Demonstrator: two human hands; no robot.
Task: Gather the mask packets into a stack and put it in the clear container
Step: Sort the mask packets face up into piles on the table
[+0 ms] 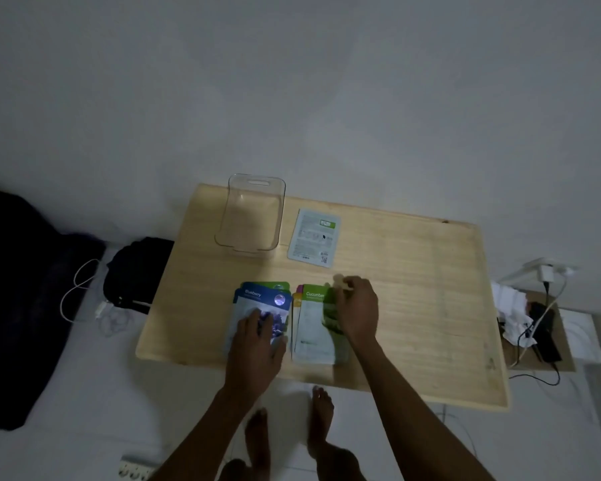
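Two piles of mask packets lie near the front of the wooden table point(413, 307). On the left pile a blue Blueberry packet point(262, 302) is on top, and my left hand point(257, 345) rests flat on it, fingers spread. The right pile has a green Cucumber packet point(313, 321) on top; my right hand point(356, 310) lies over its right side with fingers curled at the top corner. One packet point(314, 239) lies face down, alone, farther back. The clear container point(252, 216) stands empty at the table's back left.
A dark bag point(136, 272) and a white cable point(79, 289) lie left of the table. On the right, a charger, cables and crumpled paper point(514, 314) sit on a low board. My bare feet point(292, 428) stand below the table's front edge.
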